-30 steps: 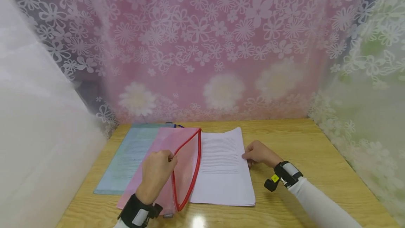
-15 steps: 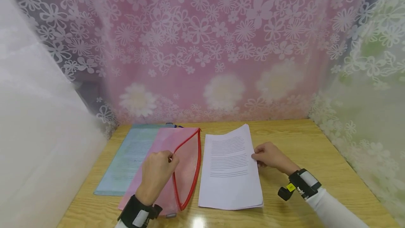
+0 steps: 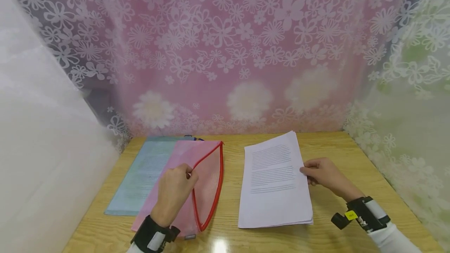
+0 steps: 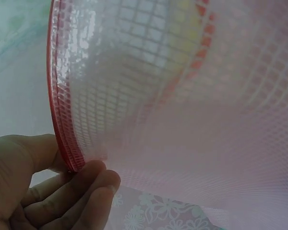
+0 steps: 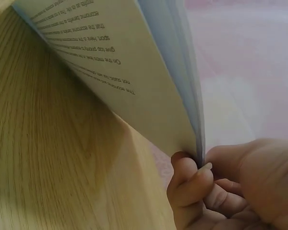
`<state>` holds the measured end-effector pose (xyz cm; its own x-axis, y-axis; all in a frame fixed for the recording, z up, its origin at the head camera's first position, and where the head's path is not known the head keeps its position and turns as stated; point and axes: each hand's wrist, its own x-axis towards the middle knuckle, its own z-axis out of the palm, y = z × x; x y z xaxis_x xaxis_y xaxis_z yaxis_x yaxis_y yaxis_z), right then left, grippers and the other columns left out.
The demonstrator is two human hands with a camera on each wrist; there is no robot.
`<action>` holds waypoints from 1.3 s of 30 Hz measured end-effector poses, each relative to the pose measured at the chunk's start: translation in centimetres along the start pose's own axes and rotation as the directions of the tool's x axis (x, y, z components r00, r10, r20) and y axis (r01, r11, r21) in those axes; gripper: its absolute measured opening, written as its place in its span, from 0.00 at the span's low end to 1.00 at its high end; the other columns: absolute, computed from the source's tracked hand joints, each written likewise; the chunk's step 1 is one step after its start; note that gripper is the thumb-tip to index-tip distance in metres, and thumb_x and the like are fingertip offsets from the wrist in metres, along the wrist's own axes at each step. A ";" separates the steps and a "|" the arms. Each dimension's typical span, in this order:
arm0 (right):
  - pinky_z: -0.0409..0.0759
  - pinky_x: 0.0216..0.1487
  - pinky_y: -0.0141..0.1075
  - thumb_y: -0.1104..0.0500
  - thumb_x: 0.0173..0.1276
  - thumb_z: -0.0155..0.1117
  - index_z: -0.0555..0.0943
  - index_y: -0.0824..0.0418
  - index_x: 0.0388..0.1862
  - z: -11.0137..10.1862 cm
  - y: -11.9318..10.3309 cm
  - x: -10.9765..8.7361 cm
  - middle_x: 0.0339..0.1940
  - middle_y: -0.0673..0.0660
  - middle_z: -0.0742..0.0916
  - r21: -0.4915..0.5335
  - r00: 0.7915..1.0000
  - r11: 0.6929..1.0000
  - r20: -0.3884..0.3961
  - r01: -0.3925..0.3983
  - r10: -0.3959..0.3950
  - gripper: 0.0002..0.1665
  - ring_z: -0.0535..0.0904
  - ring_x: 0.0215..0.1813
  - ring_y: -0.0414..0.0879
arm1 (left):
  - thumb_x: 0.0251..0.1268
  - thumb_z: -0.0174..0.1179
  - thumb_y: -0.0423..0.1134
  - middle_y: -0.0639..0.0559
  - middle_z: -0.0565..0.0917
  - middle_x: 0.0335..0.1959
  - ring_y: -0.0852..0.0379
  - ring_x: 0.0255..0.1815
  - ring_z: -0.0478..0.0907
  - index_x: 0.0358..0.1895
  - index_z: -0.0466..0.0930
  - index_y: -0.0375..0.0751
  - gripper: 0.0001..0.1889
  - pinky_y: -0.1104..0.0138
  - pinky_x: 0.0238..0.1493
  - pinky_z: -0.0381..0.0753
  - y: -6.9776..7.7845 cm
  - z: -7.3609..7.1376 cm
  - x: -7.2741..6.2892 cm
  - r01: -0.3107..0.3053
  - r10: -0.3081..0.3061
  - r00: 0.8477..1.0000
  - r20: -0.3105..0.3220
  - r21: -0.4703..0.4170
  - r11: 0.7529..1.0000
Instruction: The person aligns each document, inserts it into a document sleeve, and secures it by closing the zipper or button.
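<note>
Nearest, the left hand [image 3: 175, 186] pinches the red-zipped mouth edge of the pink mesh pouch [image 3: 184, 214], thumb and fingertips closed together on it; the mouth gapes, and the thin, soft plastic should need just this light pull at the rim. Through its mesh no printed page shows; pale blurs there may lie behind it. Apart from the pouch, to its right, the right hand [image 3: 325, 175] pinches the long right edge of the paper stack [image 3: 274, 184], raised and tilted above the wooden table [image 3: 334, 147]. The sheets look light, bendy and apt to slide or crease, so a mid-edge hold seems sensible. Farther left, partly under the pink one, the blue pouch [image 3: 140, 182] shows printed lines through its wall, seemingly pages inside.
</note>
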<state>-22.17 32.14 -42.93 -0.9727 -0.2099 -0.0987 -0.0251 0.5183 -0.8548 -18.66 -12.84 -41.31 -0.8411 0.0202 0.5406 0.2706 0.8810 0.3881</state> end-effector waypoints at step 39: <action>0.77 0.34 0.36 0.52 0.80 0.59 0.82 0.74 0.51 -5.0 -0.6 -7.6 0.26 0.51 0.79 0.014 0.998 0.998 0.003 -0.064 0.064 0.22 0.76 0.31 0.40 | 0.60 0.69 0.32 0.46 0.88 0.24 0.61 0.18 0.78 0.31 0.89 0.34 0.04 0.67 0.22 0.81 -1.0 -1.0 0.8 0.000 0.002 0.999 0.047 -0.027 1.000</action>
<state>-15.86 37.56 -39.15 -0.9715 -0.1790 -0.1553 0.0408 0.5191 -0.8537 -19.11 -14.23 -40.54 -0.8616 0.0438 0.5057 0.2835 0.8679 0.4079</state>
